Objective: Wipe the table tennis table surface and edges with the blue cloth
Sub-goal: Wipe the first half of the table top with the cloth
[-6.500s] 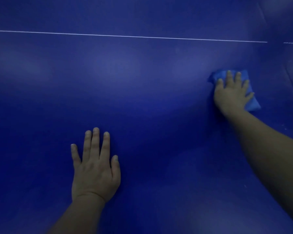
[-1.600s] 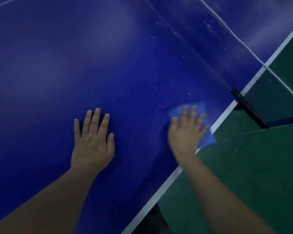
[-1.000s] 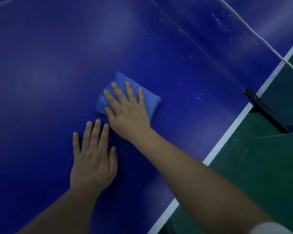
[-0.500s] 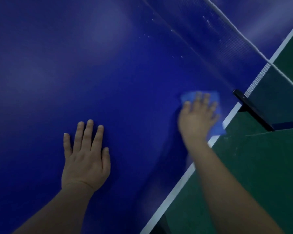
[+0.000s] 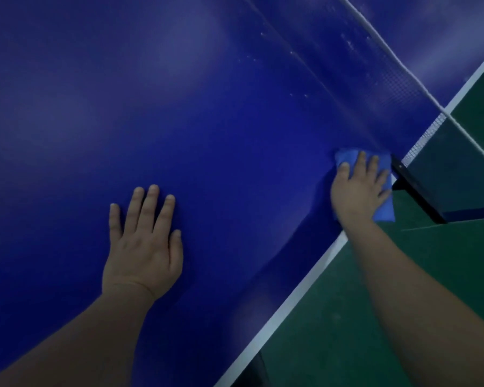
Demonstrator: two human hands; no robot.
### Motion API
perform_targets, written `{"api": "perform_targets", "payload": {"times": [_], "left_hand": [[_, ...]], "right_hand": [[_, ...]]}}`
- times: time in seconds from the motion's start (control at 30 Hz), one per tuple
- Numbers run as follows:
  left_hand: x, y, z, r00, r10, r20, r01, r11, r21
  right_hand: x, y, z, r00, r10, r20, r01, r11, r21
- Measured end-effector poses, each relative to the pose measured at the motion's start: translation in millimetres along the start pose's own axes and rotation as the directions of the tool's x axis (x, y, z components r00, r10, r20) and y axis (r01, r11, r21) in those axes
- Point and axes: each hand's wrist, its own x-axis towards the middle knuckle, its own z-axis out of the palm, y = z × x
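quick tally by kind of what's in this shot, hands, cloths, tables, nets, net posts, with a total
hands: 2, left hand flat on the table, right hand pressing the cloth
blue cloth: 1
table: 1
net: 1
net post: 1
total: 6

Indoor table tennis hall, blue table tennis table [image 5: 207,113] with white edge line, net [image 5: 397,79], black net clamp [image 5: 414,188], green sports floor [image 5: 347,331]

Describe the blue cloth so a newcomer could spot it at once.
Follow the table's white side edge up to the black net clamp. Just before it, the blue cloth lies under the right hand, overhanging the edge. It is lighter than the dark blue tabletop.
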Motion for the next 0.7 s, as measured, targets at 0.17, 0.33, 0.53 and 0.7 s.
{"api": "perform_targets", "payload": {"times": [0.17,0.33,0.53,0.7], "left_hand": [[-1,-2,-2,1.0,0.0,-0.01,-0.001,0.999,-0.045],[-2,-4,-3,0.999,0.03,-0.022,-0.031,0.999,-0.044],[-2,-1,-3,1.0,0.019,-0.007,-0.019,1.0,0.019],[-2,4,-5,1.0,-0.027,0.007,0.026,0.999,0.025]], "right_hand": [[-85,-98,37,0.804,-0.593,-0.044,0.59,0.804,-0.074],[-82,-134,36,-0.187,-0.949,0.253,0.979,-0.202,-0.037],[-10,-214,31,0.136,-0.955,0.262,0.991,0.129,-0.043],[-15,-238,33,0.215,-0.949,0.232,0.977,0.209,-0.052]]}}
